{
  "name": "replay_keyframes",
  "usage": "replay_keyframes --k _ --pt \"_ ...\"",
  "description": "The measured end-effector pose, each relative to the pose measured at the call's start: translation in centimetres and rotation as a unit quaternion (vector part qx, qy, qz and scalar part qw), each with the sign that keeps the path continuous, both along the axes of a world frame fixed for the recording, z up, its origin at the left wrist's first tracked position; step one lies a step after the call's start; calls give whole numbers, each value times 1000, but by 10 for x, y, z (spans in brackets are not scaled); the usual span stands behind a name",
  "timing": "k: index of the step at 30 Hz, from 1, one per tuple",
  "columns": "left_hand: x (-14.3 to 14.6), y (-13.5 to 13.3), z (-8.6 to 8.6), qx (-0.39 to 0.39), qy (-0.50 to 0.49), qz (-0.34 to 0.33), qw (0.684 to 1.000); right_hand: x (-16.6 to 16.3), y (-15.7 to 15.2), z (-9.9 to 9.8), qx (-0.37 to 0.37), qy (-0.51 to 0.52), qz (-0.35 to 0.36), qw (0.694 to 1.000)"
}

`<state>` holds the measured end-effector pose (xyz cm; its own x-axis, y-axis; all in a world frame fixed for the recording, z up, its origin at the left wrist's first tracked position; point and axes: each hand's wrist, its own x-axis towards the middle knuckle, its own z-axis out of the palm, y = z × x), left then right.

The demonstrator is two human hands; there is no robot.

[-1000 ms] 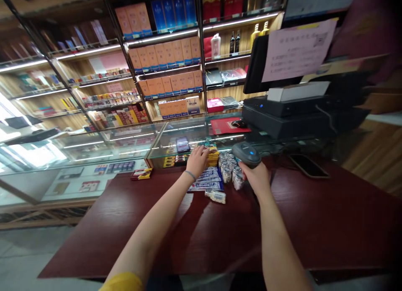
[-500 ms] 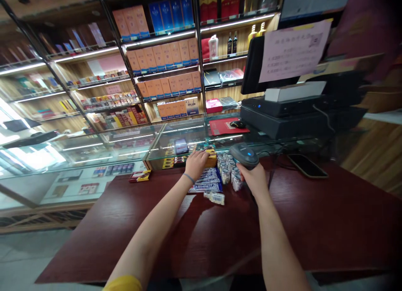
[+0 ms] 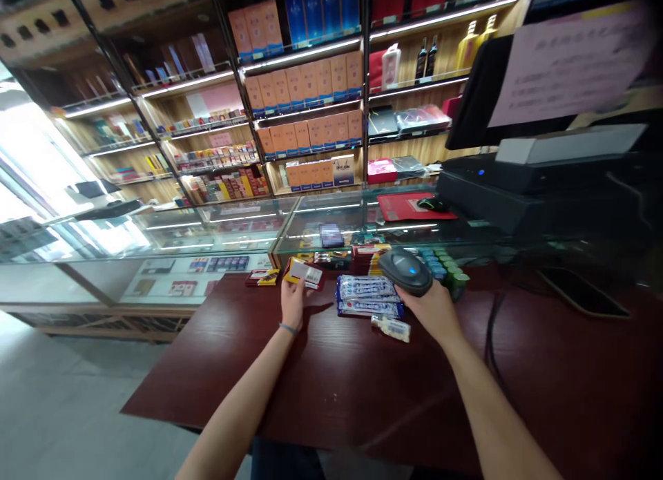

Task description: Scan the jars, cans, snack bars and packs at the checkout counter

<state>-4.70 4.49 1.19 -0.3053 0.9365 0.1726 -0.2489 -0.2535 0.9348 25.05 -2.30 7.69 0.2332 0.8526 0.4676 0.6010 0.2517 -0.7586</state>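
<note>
Head camera view: well beyond both hands, shelves (image 3: 305, 86) of boxed goods fill the back wall. A glass counter (image 3: 217, 224) runs in front of them. The dark red worktop (image 3: 362, 390) lies under both forearms. A black till (image 3: 543, 190) stands beyond the right hand, its upper part blurred and cut off at the frame edge.

Between the two hands lie blue packets (image 3: 367, 295), stacked flat with their long sides running left to right. Just beyond the right hand stands a cluster of green-capped jars (image 3: 446, 267), partly hidden behind it. A black cable (image 3: 489, 321) trails on the worktop to the right of that hand.

The right hand (image 3: 432, 307) is closed around a scanner (image 3: 405, 271). Its handle is hidden in the grip, and its broad head, with a blue light on top, points away and to the left.

The left hand (image 3: 293, 297) pinches a small pack (image 3: 304, 273) by its lower edge, held just above the fingers and off the worktop. The pack's long axis runs left to right, dipping slightly rightward, and its white label faces up towards the camera; the print is too small to read.
</note>
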Motion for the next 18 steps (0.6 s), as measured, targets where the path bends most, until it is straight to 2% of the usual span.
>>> replay_keyframes --k 5,13,18 --pt "-19 -1 -16 -42 -100 6 994 -24 1 -15 -32 -26 80 996" --pt "-23 5 -22 -54 -143 25 988 -71 -20 -22 -153 -161 167 961" --pt "-25 6 -25 -43 -157 21 987 -83 -24 -29 -123 -221 176 951"
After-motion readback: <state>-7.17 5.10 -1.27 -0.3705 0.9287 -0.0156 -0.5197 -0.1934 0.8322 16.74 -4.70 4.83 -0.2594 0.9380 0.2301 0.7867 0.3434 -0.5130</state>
